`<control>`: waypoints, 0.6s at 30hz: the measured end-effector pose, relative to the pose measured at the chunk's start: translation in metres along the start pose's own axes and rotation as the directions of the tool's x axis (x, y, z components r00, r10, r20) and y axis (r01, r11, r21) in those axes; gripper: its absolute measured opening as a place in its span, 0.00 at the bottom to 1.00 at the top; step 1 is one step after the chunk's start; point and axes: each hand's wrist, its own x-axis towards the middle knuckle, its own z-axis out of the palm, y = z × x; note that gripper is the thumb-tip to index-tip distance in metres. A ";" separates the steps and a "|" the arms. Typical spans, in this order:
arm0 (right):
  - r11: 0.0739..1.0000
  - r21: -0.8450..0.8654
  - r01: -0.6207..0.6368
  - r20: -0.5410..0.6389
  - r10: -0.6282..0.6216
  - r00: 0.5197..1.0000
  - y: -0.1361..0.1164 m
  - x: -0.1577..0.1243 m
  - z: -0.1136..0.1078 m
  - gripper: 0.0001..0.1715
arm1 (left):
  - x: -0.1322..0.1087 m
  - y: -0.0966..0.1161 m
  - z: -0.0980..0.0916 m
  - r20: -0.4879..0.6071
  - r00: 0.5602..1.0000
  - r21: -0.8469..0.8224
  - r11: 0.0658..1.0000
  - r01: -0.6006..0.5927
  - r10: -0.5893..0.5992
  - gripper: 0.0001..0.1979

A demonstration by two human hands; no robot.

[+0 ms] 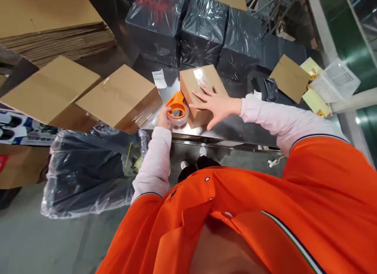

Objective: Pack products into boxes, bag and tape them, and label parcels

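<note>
A small brown cardboard box (188,83) stands on the metal table (235,126), with a shiny strip of clear tape across its top. My right hand (213,105) lies on this box with its fingers spread. My left hand (164,117) is closed around an orange tape dispenser (177,105) with a roll of clear tape in it, just left of the box. Part of the left fingers is hidden behind the dispenser. A white paper slip (159,78) lies on the table behind the dispenser.
Two larger cardboard boxes (118,95) stand at left, before a stack of flat cardboard (53,34). Several black wrapped boxes (204,28) line the back. At right are a cardboard piece (290,78) and a clear plastic bin (335,83). A plastic-lined container (88,168) stands below left.
</note>
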 end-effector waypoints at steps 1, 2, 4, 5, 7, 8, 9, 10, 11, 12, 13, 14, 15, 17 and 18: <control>0.998 -0.055 0.038 0.009 -0.038 0.999 0.007 -0.006 -0.001 0.65 | 0.007 0.011 -0.004 0.035 0.999 -0.013 1.000 0.029 -0.028 0.13; 0.996 -0.082 0.031 -0.001 -0.031 1.000 0.012 -0.008 -0.001 0.61 | 0.008 0.018 -0.009 0.070 0.997 -0.026 0.999 0.046 -0.044 0.15; 0.997 -0.065 -0.046 -0.060 0.042 0.997 0.014 -0.004 0.001 0.54 | -0.004 0.020 -0.022 0.099 0.994 -0.030 0.998 0.055 -0.052 0.18; 0.996 -0.035 -0.087 -0.084 0.084 0.993 0.011 0.002 0.004 0.53 | -0.018 0.014 -0.031 0.089 0.994 -0.011 0.998 0.058 -0.057 0.17; 0.987 0.036 -0.160 -0.126 0.163 0.979 -0.002 0.018 0.010 0.54 | -0.059 -0.008 -0.049 0.035 0.996 0.068 0.995 0.078 -0.080 0.13; 0.978 0.073 -0.198 -0.151 0.207 0.967 -0.010 0.027 0.013 0.54 | -0.084 -0.023 -0.057 0.005 0.996 0.116 0.990 0.086 -0.087 0.17; 0.965 0.111 -0.236 -0.174 0.253 0.952 -0.019 0.036 0.015 0.54 | -0.109 -0.041 -0.063 -0.016 0.996 0.158 0.984 0.085 -0.083 0.24; 0.949 0.149 -0.278 -0.195 0.304 0.932 -0.029 0.045 0.016 0.54 | -0.134 -0.061 -0.067 -0.043 0.999 0.184 0.982 0.035 -0.028 0.31; 0.928 0.183 -0.325 -0.210 0.360 0.909 -0.039 0.053 0.015 0.54 | -0.157 -0.081 -0.067 -0.043 0.999 0.200 0.980 -0.006 0.015 0.37; 0.903 0.210 -0.374 -0.213 0.416 0.884 -0.050 0.060 0.014 0.53 | -0.177 -0.101 -0.065 -0.045 0.997 0.202 0.978 -0.050 0.060 0.40; 0.877 0.227 -0.423 -0.205 0.468 0.860 -0.059 0.066 0.012 0.52 | -0.192 -0.119 -0.061 -0.041 0.996 0.189 0.979 -0.074 0.083 0.43; 0.852 0.237 -0.467 -0.191 0.512 0.838 -0.068 0.071 0.010 0.52 | -0.201 -0.135 -0.054 -0.030 0.996 0.172 0.982 -0.077 0.083 0.45; 0.833 0.240 -0.499 -0.180 0.543 0.820 -0.076 0.074 0.006 0.51 | -0.206 -0.147 -0.046 -0.013 0.997 0.153 0.986 -0.067 0.070 0.47; 0.810 0.233 -0.538 -0.171 0.579 0.797 -0.088 0.076 0.000 0.50 | -0.203 -0.161 -0.029 0.049 0.998 0.119 0.992 -0.038 0.032 0.49; 0.799 0.226 -0.557 -0.165 0.595 0.787 -0.092 0.075 -0.003 0.50 | -0.197 -0.163 -0.020 0.093 0.995 0.107 0.994 -0.030 0.020 0.49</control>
